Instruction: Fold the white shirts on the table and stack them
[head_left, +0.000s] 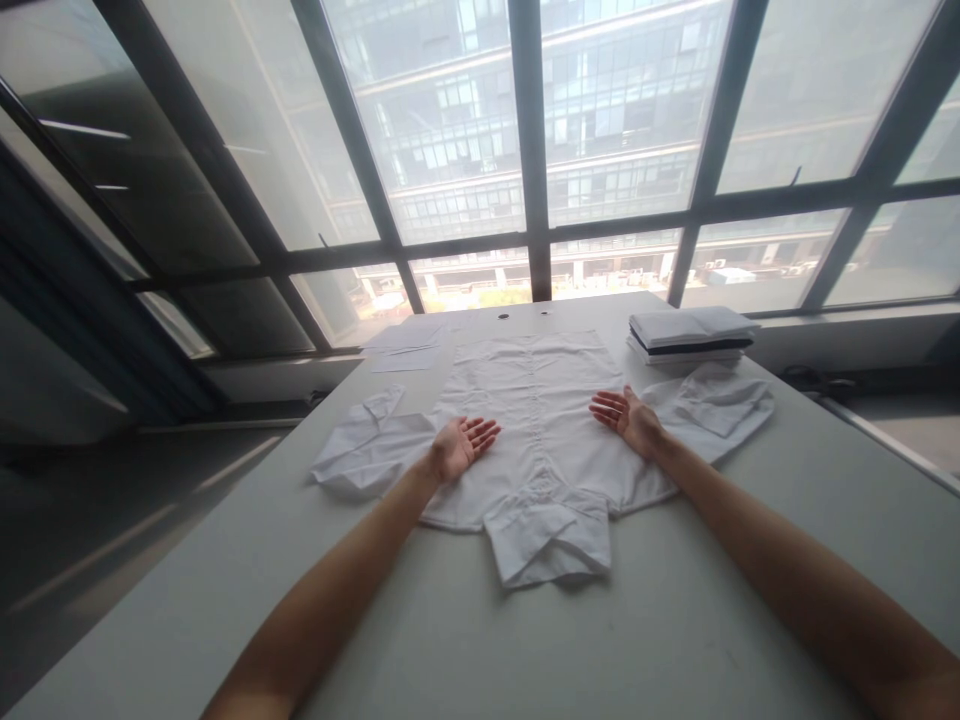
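I find no legible text, label, brand, number or sign anywhere in my head view. The loose white paper sheets (405,348) at the far left of the pale grey table (675,600) are too small and washed out for me to read, and the stack of folded white and dark garments (690,335) shows no tag I can make out.

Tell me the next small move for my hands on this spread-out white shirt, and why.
Probably turn both palms down and grip the shirt's sides: left hand and right hand rest open, palm-up on it, holding nothing, while both sleeves lie spread outward.
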